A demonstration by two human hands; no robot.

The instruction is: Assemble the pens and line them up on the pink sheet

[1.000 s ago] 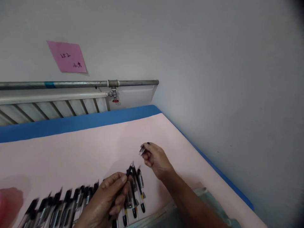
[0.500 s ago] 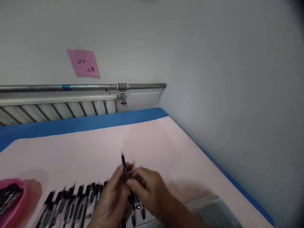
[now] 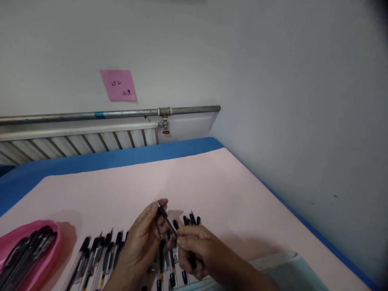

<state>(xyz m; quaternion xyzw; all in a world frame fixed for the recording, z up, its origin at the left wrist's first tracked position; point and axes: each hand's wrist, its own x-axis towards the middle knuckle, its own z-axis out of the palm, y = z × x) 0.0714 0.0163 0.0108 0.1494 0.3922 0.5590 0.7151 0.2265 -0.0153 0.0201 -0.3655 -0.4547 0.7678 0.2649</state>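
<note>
The table (image 3: 230, 182), covered by a pale pink sheet with a blue border, fills most of my view. It runs back to a radiator (image 3: 75, 143) under a metal pipe (image 3: 121, 114), and a pink note (image 3: 118, 85) is stuck on the wall above.

At my far left sits a pink tray (image 3: 58, 242) holding a loose heap of dark pens (image 3: 26, 250); I can't count them. A row of pens (image 3: 97, 254) lies side by side on the sheet, from beside the tray to under my hands. So by my reckoning a good share is laid out and the tray's load remains. A clear plastic piece (image 3: 281, 266) lies at my right.

My left hand (image 3: 139, 246) pinches the upper end of one black pen (image 3: 166, 220). My right hand (image 3: 197, 250) is closed on its lower end. The pen slants between them, just above the row.
</note>
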